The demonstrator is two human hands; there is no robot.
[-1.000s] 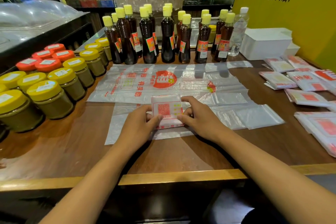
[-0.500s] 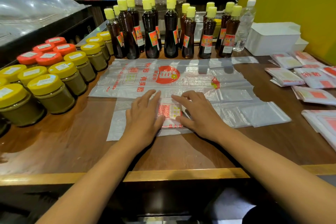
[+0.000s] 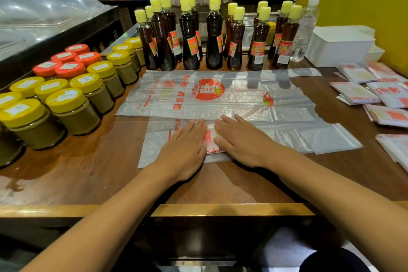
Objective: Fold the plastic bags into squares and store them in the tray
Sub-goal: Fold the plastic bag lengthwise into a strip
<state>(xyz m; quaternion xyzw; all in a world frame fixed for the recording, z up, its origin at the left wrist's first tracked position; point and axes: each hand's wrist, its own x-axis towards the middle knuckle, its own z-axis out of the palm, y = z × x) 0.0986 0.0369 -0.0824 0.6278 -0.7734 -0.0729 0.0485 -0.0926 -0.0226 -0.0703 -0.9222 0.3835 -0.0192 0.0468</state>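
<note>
Pressing folded bag (image 3: 210, 139) (red print), both hands (image 3: 184, 150) (image 3: 244, 142) flat, fingers straight

You have one view only, a wide-angle camera worn on your head, looking forward and down across the wooden counter (image 3: 66, 172). It sits close — both your forearms run in from the bottom edge, and the counter's near lip crosses the lower part of the picture. Farther off it faces the row of dark bottles (image 3: 212, 37) and the yellow wall (image 3: 344, 11) — edges bow with the lens.
</note>
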